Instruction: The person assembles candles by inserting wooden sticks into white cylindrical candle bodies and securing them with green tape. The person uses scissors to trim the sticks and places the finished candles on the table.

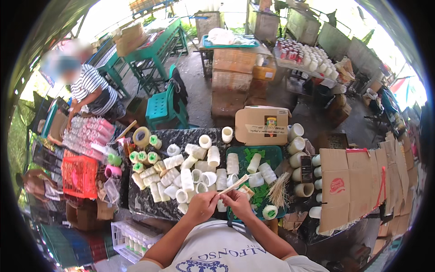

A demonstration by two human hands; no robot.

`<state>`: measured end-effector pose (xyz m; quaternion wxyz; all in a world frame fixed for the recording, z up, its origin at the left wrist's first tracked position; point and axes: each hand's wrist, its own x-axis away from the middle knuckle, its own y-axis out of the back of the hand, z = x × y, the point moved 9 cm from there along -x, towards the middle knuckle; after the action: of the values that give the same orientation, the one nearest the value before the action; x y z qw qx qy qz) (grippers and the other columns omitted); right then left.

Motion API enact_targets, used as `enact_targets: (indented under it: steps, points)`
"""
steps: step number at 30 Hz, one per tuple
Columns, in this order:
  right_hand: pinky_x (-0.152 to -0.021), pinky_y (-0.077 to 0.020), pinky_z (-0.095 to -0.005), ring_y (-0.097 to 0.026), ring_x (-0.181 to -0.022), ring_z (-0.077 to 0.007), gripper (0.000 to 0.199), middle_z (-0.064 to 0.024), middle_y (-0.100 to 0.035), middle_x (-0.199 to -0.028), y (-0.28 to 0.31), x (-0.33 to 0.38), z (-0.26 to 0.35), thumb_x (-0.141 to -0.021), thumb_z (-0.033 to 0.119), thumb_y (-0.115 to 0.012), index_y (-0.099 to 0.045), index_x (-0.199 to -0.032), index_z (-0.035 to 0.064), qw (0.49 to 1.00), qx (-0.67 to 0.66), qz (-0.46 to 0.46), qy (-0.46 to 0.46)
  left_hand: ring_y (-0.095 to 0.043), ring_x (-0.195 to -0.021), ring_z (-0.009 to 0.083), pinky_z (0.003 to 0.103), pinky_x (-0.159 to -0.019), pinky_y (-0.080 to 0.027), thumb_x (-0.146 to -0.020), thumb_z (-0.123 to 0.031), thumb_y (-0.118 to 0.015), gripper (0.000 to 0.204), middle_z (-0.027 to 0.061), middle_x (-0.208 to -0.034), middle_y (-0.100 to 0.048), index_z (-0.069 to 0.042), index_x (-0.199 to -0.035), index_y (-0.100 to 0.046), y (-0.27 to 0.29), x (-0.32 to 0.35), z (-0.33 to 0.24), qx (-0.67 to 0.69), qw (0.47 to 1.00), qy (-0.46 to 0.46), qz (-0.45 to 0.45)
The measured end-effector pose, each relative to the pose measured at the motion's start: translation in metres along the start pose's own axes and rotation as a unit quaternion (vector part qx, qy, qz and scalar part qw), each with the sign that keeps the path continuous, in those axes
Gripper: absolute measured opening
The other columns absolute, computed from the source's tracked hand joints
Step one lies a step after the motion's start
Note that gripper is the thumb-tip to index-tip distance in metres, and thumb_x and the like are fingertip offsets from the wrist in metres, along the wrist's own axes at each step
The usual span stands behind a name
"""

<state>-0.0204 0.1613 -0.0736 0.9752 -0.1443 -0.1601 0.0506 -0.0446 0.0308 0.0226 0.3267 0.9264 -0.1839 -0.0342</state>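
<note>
Pale sticks [235, 185] above a black mottled table [186, 137], grey floor [199, 93] beyond

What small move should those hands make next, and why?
Perhaps the right hand should ease one of the thin pale sticks free while the left hand steadies the rest: the fingers of both meet at the sticks' lower end, and the upper ends jut out toward the green tray.

Wearer's clothing, seen from above.
Pale grey, short-sleeved T-shirt [204, 238]; blue lettering [240, 251] near a blue emblem [201, 265], probably a crown, cut by the lower edge; hands [202, 207] bare.
</note>
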Motion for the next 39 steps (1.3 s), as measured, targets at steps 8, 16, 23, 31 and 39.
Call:
enact_targets:
  steps: [8, 16, 23, 31, 39]
  points:
    - [-0.066, -0.0487, -0.0234, -0.06, -0.073, -0.0072, 0.02, -0.0018, -0.068, -0.083, 0.007, -0.002, -0.001, -0.097, 0.017, -0.069, -0.07, -0.1, -0.0029, 1.0, -0.021, -0.011, -0.003, -0.064, -0.07, 0.0408, 0.051, -0.062, -0.048, -0.099, -0.02, -0.057, 0.021, 0.0181, -0.076, -0.066, -0.005, -0.088, -0.065, -0.006, -0.006, -0.001, -0.047, 0.999, -0.014, -0.001]
    - [-0.067, -0.0503, -0.0258, -0.062, -0.074, -0.0096, 0.017, -0.003, -0.068, -0.083, 0.011, -0.003, -0.008, -0.097, 0.016, -0.067, -0.068, -0.097, -0.0013, 1.0, -0.014, -0.025, -0.009, -0.064, -0.069, 0.0423, 0.052, -0.061, -0.047, -0.099, -0.023, -0.056, 0.022, 0.0196, -0.073, -0.064, -0.005, -0.088, -0.064, 0.002, -0.003, 0.006, -0.049, 0.999, 0.002, -0.022]
    - [-0.07, -0.0512, -0.0451, -0.066, -0.079, -0.0341, 0.014, -0.0139, -0.068, -0.083, 0.021, 0.013, 0.029, -0.086, 0.018, -0.07, -0.064, -0.085, 0.0053, 0.844, 0.498, -0.047, 0.194, -0.062, -0.066, 0.0427, 0.049, -0.059, -0.045, -0.101, -0.025, -0.057, 0.029, 0.0209, -0.07, -0.063, -0.001, -0.086, -0.063, 0.005, -0.01, 0.043, -0.006, 0.997, 0.064, -0.043]
    - [-0.069, -0.0497, -0.0448, -0.067, -0.078, -0.0321, 0.013, -0.011, -0.068, -0.079, 0.065, 0.044, -0.022, -0.081, 0.019, -0.07, -0.065, -0.078, 0.0086, 0.83, 0.547, -0.053, 0.095, -0.051, -0.053, 0.0175, 0.035, -0.053, -0.039, -0.104, -0.023, -0.053, 0.029, 0.0107, -0.06, -0.056, 0.0, -0.093, -0.067, 0.007, 0.008, 0.074, -0.006, 0.992, 0.125, -0.03]
    - [-0.066, -0.0546, -0.0459, -0.07, -0.069, -0.035, 0.015, -0.0129, -0.071, -0.074, 0.189, 0.067, -0.013, -0.08, 0.021, -0.071, -0.07, -0.074, 0.0084, 0.775, 0.552, -0.304, 0.043, -0.049, -0.059, 0.0147, 0.033, -0.058, -0.039, -0.105, -0.026, -0.05, 0.033, 0.0083, -0.065, -0.056, -0.001, -0.093, -0.067, -0.014, 0.013, 0.098, 0.039, 0.985, 0.167, 0.035]
